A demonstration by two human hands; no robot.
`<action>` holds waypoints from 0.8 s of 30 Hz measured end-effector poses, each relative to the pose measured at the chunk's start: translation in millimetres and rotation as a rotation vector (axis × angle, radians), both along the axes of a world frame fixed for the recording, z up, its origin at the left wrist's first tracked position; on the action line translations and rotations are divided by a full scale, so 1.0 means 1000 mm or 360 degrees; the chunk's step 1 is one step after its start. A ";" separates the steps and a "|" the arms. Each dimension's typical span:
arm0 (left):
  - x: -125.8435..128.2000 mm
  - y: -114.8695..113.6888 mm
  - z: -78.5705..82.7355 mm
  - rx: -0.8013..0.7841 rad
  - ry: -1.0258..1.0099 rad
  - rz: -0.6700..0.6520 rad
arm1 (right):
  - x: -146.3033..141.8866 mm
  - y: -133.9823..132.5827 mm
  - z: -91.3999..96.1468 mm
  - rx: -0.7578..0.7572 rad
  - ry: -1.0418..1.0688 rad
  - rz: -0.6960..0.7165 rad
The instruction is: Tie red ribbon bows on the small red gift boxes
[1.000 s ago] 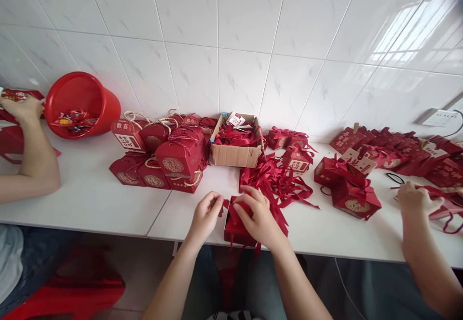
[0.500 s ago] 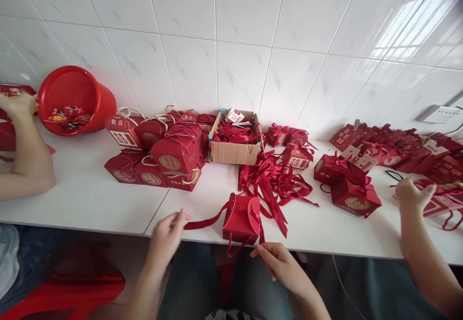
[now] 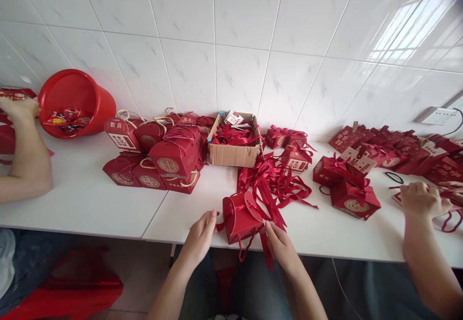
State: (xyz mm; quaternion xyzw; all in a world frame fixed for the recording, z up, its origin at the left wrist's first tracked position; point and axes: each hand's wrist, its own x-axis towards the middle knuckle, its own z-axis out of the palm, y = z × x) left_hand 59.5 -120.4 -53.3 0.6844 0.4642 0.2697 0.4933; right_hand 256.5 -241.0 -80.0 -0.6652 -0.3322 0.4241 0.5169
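Note:
A small red gift box point(image 3: 241, 216) with a curved flap stands near the table's front edge. A red ribbon point(image 3: 266, 251) passes through its top, and a twisted red cord handle point(image 3: 244, 250) hangs down its front. At the box's left side, my left hand point(image 3: 201, 234) is closed, the ribbon pinched between thumb and fingers. My right hand point(image 3: 282, 246) is close to the box's right side, its fingers closed on the ribbon, whose tail dangles below. Just behind the box lies a heap of loose red ribbons point(image 3: 265, 177).
A cardboard box point(image 3: 233, 155) of ribbons stands by the wall. Stacked red gift boxes point(image 3: 152, 165) are left of it, beside a red bucket point(image 3: 104, 105) with wrapped sweets. More boxes point(image 3: 356, 199) stand at right. Other people's arms point(image 3: 31, 165) reach in at both sides.
My left hand has moved right, up to the box, and the stretched ribbon there has drawn in. The box has turned slightly. My right hand has risen beside it.

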 end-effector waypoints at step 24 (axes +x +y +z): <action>0.007 0.012 -0.012 -0.0268 -0.0659 0.0100 | -0.005 0.020 -0.008 0.0059 0.0291 -0.0108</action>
